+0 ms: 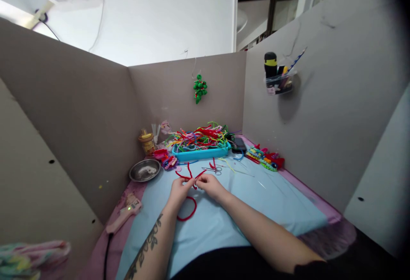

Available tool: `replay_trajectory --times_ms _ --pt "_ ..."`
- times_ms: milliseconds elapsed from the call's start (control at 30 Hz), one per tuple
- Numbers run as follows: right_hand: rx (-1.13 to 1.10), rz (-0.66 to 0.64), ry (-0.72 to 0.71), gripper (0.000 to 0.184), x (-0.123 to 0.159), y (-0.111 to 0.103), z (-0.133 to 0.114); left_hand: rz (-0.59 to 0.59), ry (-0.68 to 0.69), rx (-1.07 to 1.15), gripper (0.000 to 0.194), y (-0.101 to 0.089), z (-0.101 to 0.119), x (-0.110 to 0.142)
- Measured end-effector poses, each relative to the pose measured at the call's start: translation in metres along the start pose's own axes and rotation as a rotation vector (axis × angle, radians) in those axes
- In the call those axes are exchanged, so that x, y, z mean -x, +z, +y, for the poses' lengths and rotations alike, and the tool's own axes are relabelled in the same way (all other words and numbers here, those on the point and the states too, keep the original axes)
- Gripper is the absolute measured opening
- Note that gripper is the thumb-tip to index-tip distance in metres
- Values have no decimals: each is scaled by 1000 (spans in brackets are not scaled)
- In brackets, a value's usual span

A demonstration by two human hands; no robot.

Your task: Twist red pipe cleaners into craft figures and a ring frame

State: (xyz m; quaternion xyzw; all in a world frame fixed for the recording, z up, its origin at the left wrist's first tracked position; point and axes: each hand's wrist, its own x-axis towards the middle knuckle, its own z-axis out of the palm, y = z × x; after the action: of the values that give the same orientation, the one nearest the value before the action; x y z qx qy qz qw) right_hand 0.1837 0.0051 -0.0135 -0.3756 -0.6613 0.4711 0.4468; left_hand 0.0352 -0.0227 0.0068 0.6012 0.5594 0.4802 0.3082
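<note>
Red pipe cleaners (pixel 189 170) stick out in several directions from between my fingers, above the light blue cloth. My left hand (pixel 180 189) is closed, pinching them where they meet. My right hand (pixel 209 185) is closed beside it, its fingertips together at the same red pieces. A red ring (pixel 194 208) of the same fuzzy material lies on the cloth under my left wrist. Just beyond my hands are a pair of scissors (pixel 218 170) and another short red piece (pixel 212 163). My fingers hide the exact joining point.
A blue tray (pixel 201 154) heaped with colourful pipe cleaners stands at the back. To the left are a metal bowl (pixel 141 171) and a pink glue gun (pixel 124 216) with a cord. A dark phone (pixel 238 144) and braided pieces (pixel 264 158) lie right. Grey panels enclose the table.
</note>
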Motion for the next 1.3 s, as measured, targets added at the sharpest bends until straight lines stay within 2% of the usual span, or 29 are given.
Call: replay_trajectory --times_ms 333,867,1000,1167,1300 --pt "-319 -102 2 11 2 2 -4 -63 -118 243 34 1 7 3" --pt "-377 -147 -12 20 5 -2 -9 -118 -133 380 33 -1 2 2" --pt "-335 -207 -20 20 5 -5 -13 -82 -178 402 34 -4 -5 -2" --pt "-273 -202 -86 20 6 -8 -16 -139 -259 489 34 -5 -8 -4" --pt "-270 -231 -19 27 7 -10 -16 -131 -278 528 34 -10 -5 -4"
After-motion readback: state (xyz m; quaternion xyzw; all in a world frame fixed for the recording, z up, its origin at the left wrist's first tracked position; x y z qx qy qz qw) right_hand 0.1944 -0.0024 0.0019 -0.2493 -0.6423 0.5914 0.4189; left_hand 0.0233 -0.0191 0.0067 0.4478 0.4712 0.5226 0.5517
